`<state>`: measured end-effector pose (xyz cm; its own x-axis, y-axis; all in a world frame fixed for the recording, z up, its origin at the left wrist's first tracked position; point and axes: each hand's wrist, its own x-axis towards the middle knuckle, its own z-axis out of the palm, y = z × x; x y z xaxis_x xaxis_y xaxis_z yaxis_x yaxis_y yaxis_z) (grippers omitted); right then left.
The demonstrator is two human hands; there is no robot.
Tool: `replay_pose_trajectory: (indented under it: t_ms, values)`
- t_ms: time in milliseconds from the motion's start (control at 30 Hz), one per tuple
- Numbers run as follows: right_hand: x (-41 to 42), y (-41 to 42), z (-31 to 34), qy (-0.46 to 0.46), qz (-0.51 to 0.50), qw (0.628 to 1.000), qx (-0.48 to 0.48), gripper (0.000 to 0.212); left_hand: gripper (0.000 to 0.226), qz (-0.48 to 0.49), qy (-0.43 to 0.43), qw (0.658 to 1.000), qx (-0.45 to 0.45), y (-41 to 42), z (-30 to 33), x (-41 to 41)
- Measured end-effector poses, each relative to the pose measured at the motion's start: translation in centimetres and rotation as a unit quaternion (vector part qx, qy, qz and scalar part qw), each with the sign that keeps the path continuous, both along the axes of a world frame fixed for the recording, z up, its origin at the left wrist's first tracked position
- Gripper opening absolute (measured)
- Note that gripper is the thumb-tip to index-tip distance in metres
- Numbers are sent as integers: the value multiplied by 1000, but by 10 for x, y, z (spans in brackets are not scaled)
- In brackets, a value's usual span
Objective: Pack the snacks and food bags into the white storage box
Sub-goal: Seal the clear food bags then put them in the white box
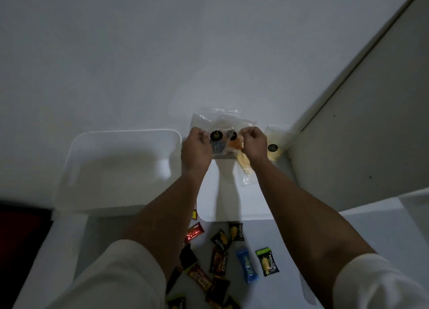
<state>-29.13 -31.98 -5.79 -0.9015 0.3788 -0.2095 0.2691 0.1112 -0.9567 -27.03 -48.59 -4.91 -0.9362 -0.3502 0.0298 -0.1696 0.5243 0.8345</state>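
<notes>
**Both hands on the clear food bags, box sitting open on the left**

Far left there's a dark red and black patch (21, 227) at the edge of the shot. Next to it is the white storage box (116, 169), open, and I can't see anything inside it. Just right of the box, the left hand (197, 146) has its fingers curled around the left edge of a stack of clear food bags (220, 127) with round black stickers, up against the wall. The right hand (254, 143) is clenched on the right edge of that same stack, with an orange piece showing between the hands. One more bag of yellowish food (276, 143) leans in the corner beside the right hand. Closer in, between the arms, small snack packets (232, 250) in black, red and blue lie scattered on the white surface (313, 239), well apart from the box.
</notes>
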Motion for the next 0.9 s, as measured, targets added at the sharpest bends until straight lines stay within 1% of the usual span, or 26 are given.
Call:
replay_pose_trajectory:
  t_ms: [133, 267, 367, 433, 567, 667, 800, 833, 900]
  values:
    - [11, -28, 61, 44, 7, 999, -29, 14, 16, 26, 36, 999, 4, -33, 53, 8]
    - [26, -74, 111, 70, 24, 993, -87, 15, 12, 60, 72, 996, 3, -91, 91, 23]
    - [30, -113, 129, 78, 70, 989, -105, 14, 9, 112, 82, 990, 5, -145, 102, 32]
    - [33, -139, 132, 65, 105, 986, -110, 13, 12, 139, 72, 988, 14, -176, 98, 40]
    - [32, -186, 116, 5, 172, 980, -99, 13, 15, 176, 37, 983, 42, -224, 62, 52]
    - [29, -215, 84, -38, 197, 977, -73, 13, 14, 197, 12, 978, 72, -242, 31, 53]
    - [22, -247, 33, -71, 180, 981, -23, 15, 24, 218, -64, 971, 78, -257, -1, 45]
    - [21, -252, 22, -76, 174, 982, -15, 14, 25, 214, -85, 970, 75, -262, -12, 40]
    - [15, -260, -2, -91, 161, 983, -4, 18, 25, 206, -115, 968, 80, -270, -33, 30]
